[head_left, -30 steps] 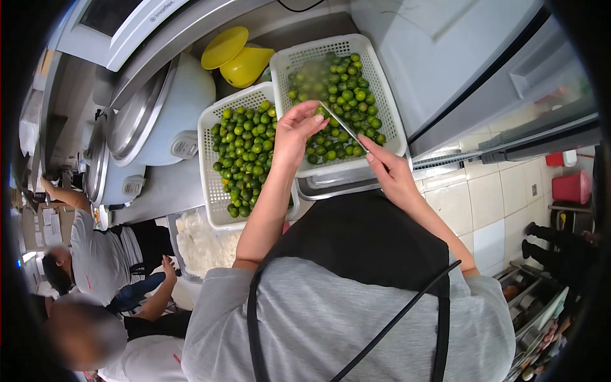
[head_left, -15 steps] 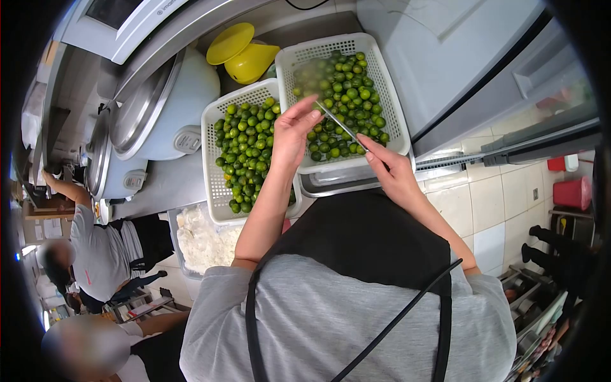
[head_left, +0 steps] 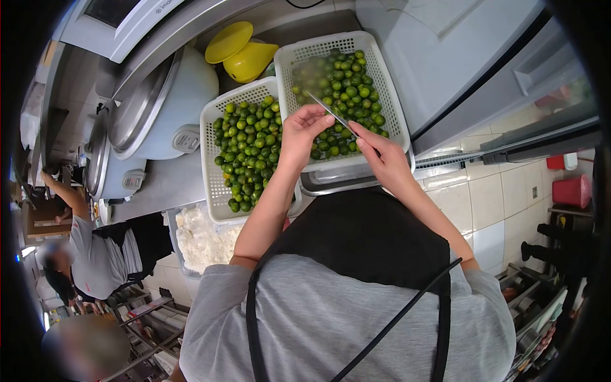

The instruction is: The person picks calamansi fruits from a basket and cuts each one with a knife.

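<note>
My right hand (head_left: 387, 158) is closed around the handle of a thin-bladed knife (head_left: 332, 113), which points up and to the left. The blade crosses just past the fingertips of my left hand (head_left: 300, 137), whose fingers are curled in a pinch. What those fingers hold, if anything, is hidden. Both hands are over the near side of a white perforated basket (head_left: 392, 95) of small green limes (head_left: 351, 89). To the left, beside my left forearm, stands a second white basket (head_left: 209, 153) with more green limes (head_left: 247, 149).
Behind the baskets is a yellow container (head_left: 248, 60). Large pale cookers (head_left: 184, 95) with metal lids stand left on the steel counter (head_left: 168, 184). A tub of white contents (head_left: 200, 239) sits below the counter. Co-workers are at left, one in a grey shirt (head_left: 98, 261).
My left fingers have drawn in from a looser spread and moved slightly down and right. The knife and right hand have shifted a little up-left. The co-worker at lower left has moved partly away.
</note>
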A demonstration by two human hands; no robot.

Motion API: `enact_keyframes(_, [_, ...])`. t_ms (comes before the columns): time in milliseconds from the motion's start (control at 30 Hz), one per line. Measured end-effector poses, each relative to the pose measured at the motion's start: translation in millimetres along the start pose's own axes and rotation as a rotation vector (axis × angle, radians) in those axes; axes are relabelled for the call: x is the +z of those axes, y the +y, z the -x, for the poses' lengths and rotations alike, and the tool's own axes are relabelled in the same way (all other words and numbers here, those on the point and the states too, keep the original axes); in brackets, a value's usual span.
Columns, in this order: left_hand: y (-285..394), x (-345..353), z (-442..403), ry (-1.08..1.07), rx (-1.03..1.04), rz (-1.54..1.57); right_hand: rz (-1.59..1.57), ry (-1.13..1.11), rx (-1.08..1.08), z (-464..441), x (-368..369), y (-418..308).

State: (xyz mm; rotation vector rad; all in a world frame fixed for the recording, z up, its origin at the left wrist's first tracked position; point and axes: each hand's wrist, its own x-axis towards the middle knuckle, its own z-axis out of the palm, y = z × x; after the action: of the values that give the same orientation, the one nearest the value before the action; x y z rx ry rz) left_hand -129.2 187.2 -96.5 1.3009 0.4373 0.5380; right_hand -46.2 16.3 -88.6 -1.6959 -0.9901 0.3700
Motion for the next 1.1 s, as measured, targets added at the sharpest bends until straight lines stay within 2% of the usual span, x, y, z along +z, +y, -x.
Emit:
enact_keyframes(67, [2,-2,-2,-0.005,-0.058,0.091,-0.003,0.001,-0.010,0,-1,1])
enact_keyframes(133, [4,-7,-6,0.035,-0.163,0.355,0.012,-0.033,0.050,4,-7,2])
enact_keyframes(367, [-12,-23,-48,0.050,-0.236,0.358,0.082,0.014,0.139,22,-28,27])
enact_keyframes(433, [-39,-21,-65,-0.009,-0.300,-0.382,0.127,0.007,0.219,21,-32,29])
enact_keyframes(467, [-46,-16,-71,-0.009,-0.300,-0.382,0.128,0.007,0.219,20,-32,26])
enact_keyframes(533, [-53,0,-78,-0.241,-0.316,-1.361,0.088,0.033,0.205,18,-31,17])
enact_keyframes(567, [-67,4,-81,-0.243,-0.312,-1.361,0.090,0.036,0.204,17,-29,18])
enact_keyframes(633, [-92,5,-81,-0.155,-0.111,-1.646,0.082,0.059,0.108,17,-25,20])
enact_keyframes(667, [-93,2,-83,-0.157,-0.110,-1.647,0.082,0.061,0.109,17,-24,19])
enact_keyframes(733, [-62,0,-79,-0.187,-0.198,-1.424,0.040,0.049,0.138,18,-25,17])
enact_keyframes(767, [-53,-5,-75,-0.193,-0.194,-1.426,0.040,0.056,0.140,18,-27,17])
enact_keyframes(833, [-39,-15,-59,-0.145,-0.177,-0.798,-0.018,0.073,0.154,20,-28,17])
enact_keyframes(867, [-35,-15,-50,-0.147,-0.177,-0.800,-0.020,0.075,0.155,20,-28,18])
enact_keyframes(933, [-25,-13,-31,-0.124,-0.134,-0.102,-0.051,0.068,0.137,21,-26,19])
enact_keyframes(967, [-17,-9,-23,-0.120,-0.136,-0.100,-0.051,0.064,0.139,21,-25,17])
enact_keyframes(1033, [0,0,-13,-0.068,-0.131,0.175,-0.110,0.008,0.207,18,-25,7])
enact_keyframes(1100, [0,-4,-11,-0.048,-0.122,0.224,-0.116,-0.022,0.218,16,-25,1])
